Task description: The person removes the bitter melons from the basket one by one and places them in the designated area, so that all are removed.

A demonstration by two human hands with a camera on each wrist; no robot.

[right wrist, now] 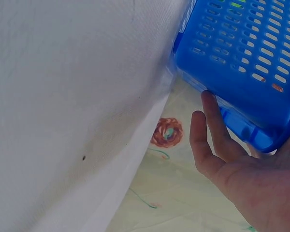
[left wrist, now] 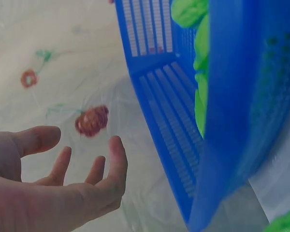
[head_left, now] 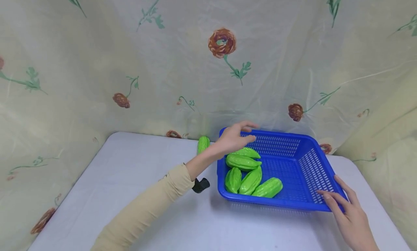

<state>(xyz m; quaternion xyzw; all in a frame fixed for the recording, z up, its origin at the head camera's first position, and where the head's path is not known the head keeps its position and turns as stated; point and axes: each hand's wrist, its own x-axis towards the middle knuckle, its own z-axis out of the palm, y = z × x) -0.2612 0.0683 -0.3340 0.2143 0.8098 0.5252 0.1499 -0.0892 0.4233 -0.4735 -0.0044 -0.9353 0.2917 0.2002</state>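
The left hand (head_left: 234, 136) is held in the air at the far left corner of the blue basket (head_left: 285, 173); its thumb and loosely bent fingers are spread well apart, nothing is held in them, and in the left wrist view a gap is seen between them and the basket. By the right hand (head_left: 352, 213) the near right corner of the basket is gripped, with the rim taken between digits laid inside and fingers set against the outer wall.

Five green gourds (head_left: 243, 162) are gathered in the basket, below and nearer than the left hand and well to the left of the right hand. A sixth gourd (head_left: 203, 144) is laid outside the basket on the white tabletop (head_left: 156, 153), left of the left hand and partly hidden by its forearm. Beside the beige sleeve (head_left: 146, 209), behind the left hand, a black object (head_left: 201, 186) is partly seen.
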